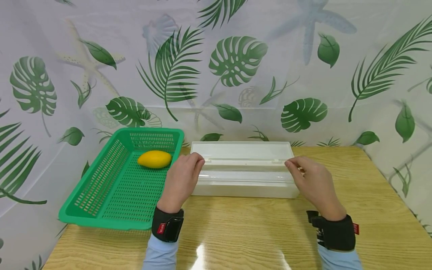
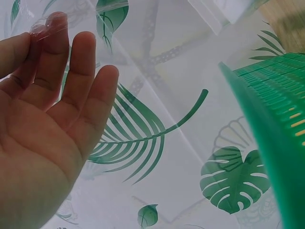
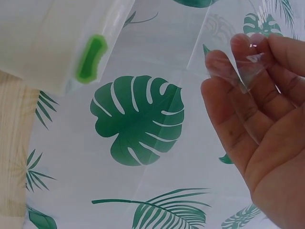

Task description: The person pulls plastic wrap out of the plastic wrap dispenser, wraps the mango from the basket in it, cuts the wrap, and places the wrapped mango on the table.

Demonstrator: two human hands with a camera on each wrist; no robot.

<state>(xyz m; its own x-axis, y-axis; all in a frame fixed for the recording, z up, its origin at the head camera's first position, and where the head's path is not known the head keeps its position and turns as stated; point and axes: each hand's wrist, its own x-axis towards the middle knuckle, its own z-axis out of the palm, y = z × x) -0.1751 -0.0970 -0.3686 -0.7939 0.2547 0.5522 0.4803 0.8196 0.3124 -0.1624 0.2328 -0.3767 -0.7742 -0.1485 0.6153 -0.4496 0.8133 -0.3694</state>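
A white cling film dispenser box (image 1: 244, 190) sits on the table with its lid (image 1: 243, 150) raised and a shiny film roll (image 1: 243, 176) inside. My left hand (image 1: 182, 180) is at the box's left end and pinches an edge of clear cling film (image 3: 249, 71) between thumb and forefinger. At the opposite end my right hand (image 1: 314, 183) pinches the film's other side. In the right wrist view, a loose corner of film hangs in front of the fingers. The other fingers of both hands are loosely bent. Most of the film hardly shows against the box.
Left of the box is a green plastic basket (image 1: 108, 223) with a yellow mango (image 1: 154, 159) in it, close beside my left forearm. Everything rests on a wooden table (image 1: 249, 232). A leaf-patterned cloth (image 1: 236, 123) hangs right behind the box.
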